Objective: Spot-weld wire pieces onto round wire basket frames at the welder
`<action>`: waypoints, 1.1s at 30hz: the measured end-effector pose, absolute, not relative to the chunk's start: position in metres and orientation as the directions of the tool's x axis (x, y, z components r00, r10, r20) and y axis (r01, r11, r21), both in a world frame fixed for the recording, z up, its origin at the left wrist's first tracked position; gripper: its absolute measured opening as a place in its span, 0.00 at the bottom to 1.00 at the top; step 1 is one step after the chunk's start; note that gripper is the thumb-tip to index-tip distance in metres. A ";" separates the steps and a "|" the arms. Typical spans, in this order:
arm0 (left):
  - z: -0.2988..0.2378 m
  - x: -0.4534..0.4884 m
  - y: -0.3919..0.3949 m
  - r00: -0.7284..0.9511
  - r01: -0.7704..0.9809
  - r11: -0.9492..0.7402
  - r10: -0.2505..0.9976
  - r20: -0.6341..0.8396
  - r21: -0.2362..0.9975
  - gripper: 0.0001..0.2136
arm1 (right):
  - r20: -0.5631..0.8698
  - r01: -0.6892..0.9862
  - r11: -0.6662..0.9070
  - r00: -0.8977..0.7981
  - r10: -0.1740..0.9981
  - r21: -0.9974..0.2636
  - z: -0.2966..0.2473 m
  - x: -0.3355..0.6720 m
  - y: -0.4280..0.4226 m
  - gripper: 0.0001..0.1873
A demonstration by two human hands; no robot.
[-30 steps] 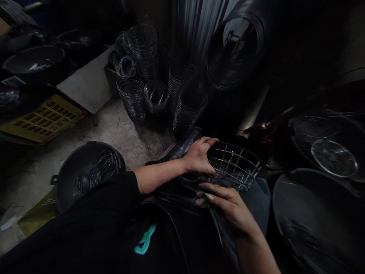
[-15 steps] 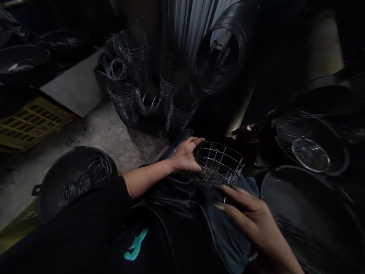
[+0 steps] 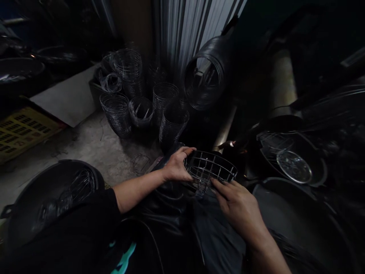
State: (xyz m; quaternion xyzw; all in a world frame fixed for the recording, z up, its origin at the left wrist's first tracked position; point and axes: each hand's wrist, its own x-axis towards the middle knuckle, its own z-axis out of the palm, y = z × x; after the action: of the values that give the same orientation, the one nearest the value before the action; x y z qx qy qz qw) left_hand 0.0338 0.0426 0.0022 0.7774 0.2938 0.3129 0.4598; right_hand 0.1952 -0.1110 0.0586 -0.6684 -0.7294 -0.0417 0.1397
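Observation:
A round wire basket (image 3: 214, 166) with a grid of shiny wires is held over my lap, tilted so its side wires show. My left hand (image 3: 178, 166) grips its left edge, thumb at the near side and fingers at the far side. At the near right rim, my right hand (image 3: 238, 199) has its fingertips pressed on the wires; what lies under those fingers is hidden. Dark trousers and a black apron (image 3: 173, 224) lie beneath the basket.
Stacks of wire rings (image 3: 173, 125) stand on the concrete floor ahead, near a large wire coil (image 3: 205, 82). Big dark basins lie at left (image 3: 25, 194) and right (image 3: 282, 194). A round wire piece (image 3: 294, 166) rests in another basin. At left is a yellow crate (image 3: 25, 129).
My right hand has moved from above my lap up to the basket's near rim, its fingers drawing together. My left hand keeps its hold. The view has shifted slightly.

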 end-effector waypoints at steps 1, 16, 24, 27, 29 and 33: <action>0.003 0.036 0.043 0.632 0.163 -0.396 0.745 0.213 0.903 0.46 | 0.293 0.980 0.125 -0.076 0.953 -0.152 0.059 0.198 -0.109 0.17; 0.005 0.059 0.059 0.572 0.111 -0.426 0.766 0.293 0.898 0.48 | 0.359 0.957 0.172 -0.080 0.930 -0.232 0.072 0.219 -0.087 0.15; 0.002 0.068 0.071 0.555 0.085 -0.385 0.784 0.277 0.919 0.48 | 0.490 0.945 0.219 -0.076 0.869 -0.243 0.071 0.228 -0.074 0.11; 0.004 0.073 0.076 0.557 0.085 -0.350 0.793 0.247 0.933 0.49 | 0.489 0.942 0.223 -0.075 0.869 -0.251 0.072 0.234 -0.068 0.11; 0.007 0.075 0.079 0.558 0.076 -0.330 0.796 0.235 0.941 0.50 | 0.476 0.942 0.212 -0.066 0.877 -0.261 0.074 0.237 -0.065 0.11; 0.008 0.078 0.081 0.562 0.092 -0.295 0.804 0.195 0.951 0.50 | 0.461 0.945 0.182 -0.038 0.887 -0.271 0.074 0.241 -0.062 0.12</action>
State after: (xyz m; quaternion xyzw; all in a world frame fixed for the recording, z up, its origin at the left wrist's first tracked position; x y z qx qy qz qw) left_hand 0.0777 0.0806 0.0077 0.7240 0.3094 0.3510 0.5069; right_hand 0.2410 -0.0621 0.0741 -0.6374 -0.7185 -0.0535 0.2733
